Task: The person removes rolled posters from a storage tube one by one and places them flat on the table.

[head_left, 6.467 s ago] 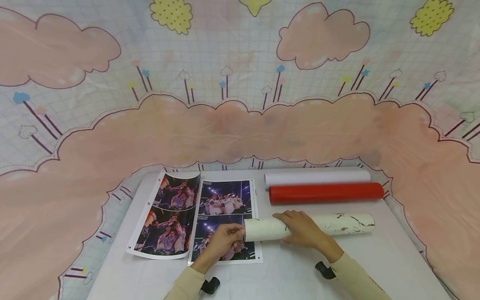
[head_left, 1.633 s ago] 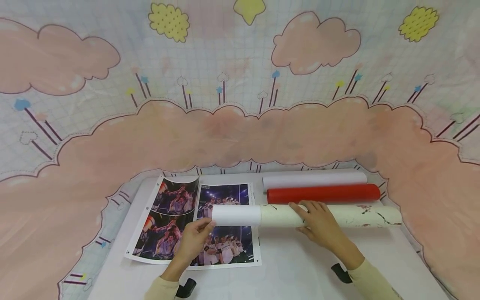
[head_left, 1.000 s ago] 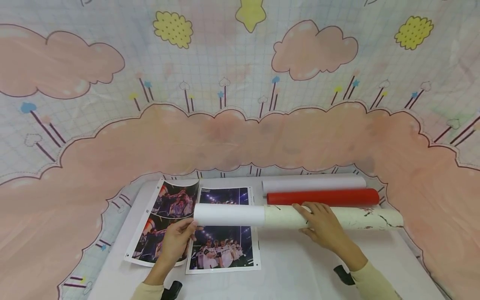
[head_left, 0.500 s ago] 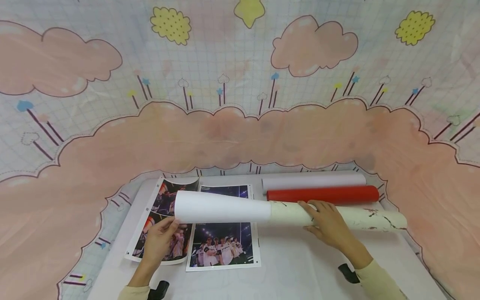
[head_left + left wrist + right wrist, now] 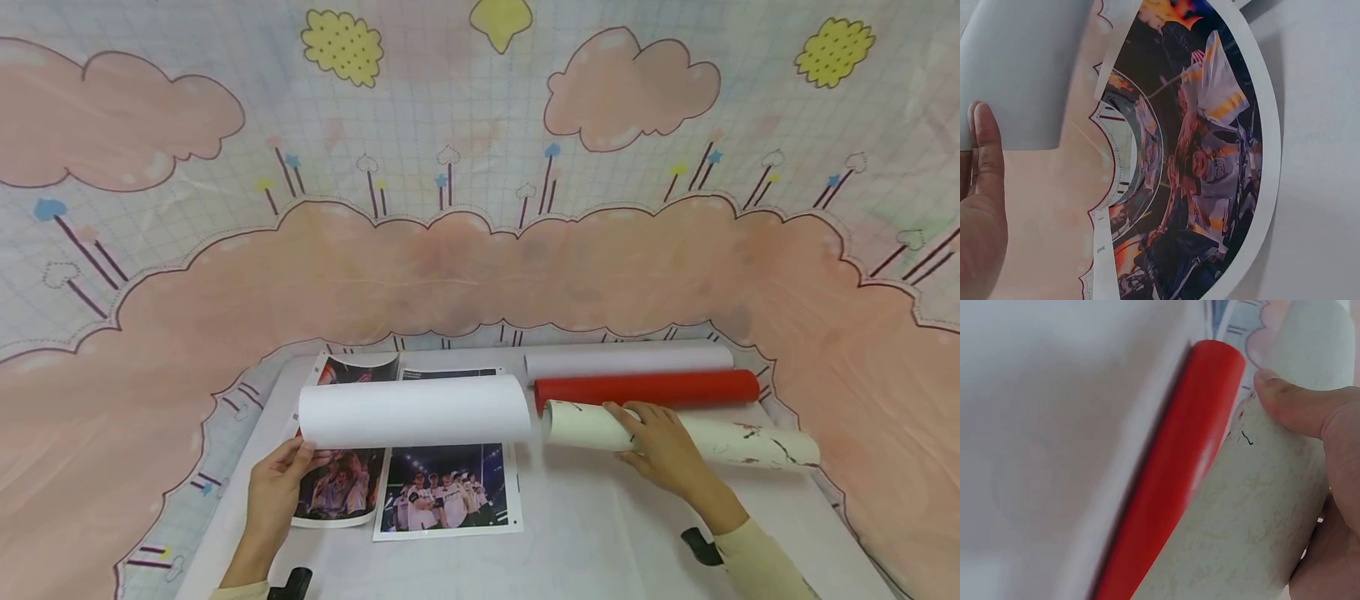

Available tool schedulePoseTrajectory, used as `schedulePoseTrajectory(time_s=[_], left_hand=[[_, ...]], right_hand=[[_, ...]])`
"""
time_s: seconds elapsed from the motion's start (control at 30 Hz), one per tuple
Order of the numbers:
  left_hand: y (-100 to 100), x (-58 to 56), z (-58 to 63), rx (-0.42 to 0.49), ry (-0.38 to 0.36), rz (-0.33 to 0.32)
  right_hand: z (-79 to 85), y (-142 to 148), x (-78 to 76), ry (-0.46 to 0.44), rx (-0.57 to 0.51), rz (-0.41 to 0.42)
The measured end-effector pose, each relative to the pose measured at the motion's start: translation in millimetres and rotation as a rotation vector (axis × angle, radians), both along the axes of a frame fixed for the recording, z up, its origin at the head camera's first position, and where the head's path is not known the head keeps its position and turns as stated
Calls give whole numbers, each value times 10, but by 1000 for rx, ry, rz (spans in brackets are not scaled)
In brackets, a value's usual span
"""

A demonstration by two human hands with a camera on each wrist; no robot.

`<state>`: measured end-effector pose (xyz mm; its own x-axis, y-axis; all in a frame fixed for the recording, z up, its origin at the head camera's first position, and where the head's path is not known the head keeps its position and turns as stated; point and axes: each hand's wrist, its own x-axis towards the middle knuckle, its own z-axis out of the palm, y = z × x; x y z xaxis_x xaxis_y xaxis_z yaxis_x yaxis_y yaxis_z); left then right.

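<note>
In the head view my left hand [image 5: 276, 496] pinches the left end of a white rolled sheet of paper [image 5: 420, 412], held above the printed photo sheets. The roll has a loose, slightly flared right end. My right hand [image 5: 667, 450] grips a cream paper tube [image 5: 750, 442] with dark and reddish marks, its thumb and fingers around the left half. A narrow gap separates the roll from the tube's open left end. The left wrist view shows the fingers against the roll's lower edge [image 5: 1022, 94]. In the right wrist view the thumb presses on the cream tube [image 5: 1235, 512].
A red tube [image 5: 645, 388] and a white tube [image 5: 630, 359] lie side by side at the back right. Two photo sheets, one curling [image 5: 341, 492] and one flatter [image 5: 446, 492], lie under the white roll on the white table [image 5: 600, 533].
The white roll has come out of the cream tube's left end as my left hand moved left. It is now apart from the tube, which my right hand has shifted slightly right.
</note>
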<state>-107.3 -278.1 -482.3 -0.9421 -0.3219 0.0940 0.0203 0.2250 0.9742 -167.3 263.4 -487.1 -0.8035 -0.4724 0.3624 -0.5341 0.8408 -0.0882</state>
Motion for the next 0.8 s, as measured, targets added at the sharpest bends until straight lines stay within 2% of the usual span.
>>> schedulePoseTrajectory(time_s=[0.4,0.8], left_hand=[[7,-25,-15,55,33,11],[12,4,9,101,31,-20]], right_hand=[[-219,-14,-187,-93,88,30],[-376,74,-360,-186,141,47]])
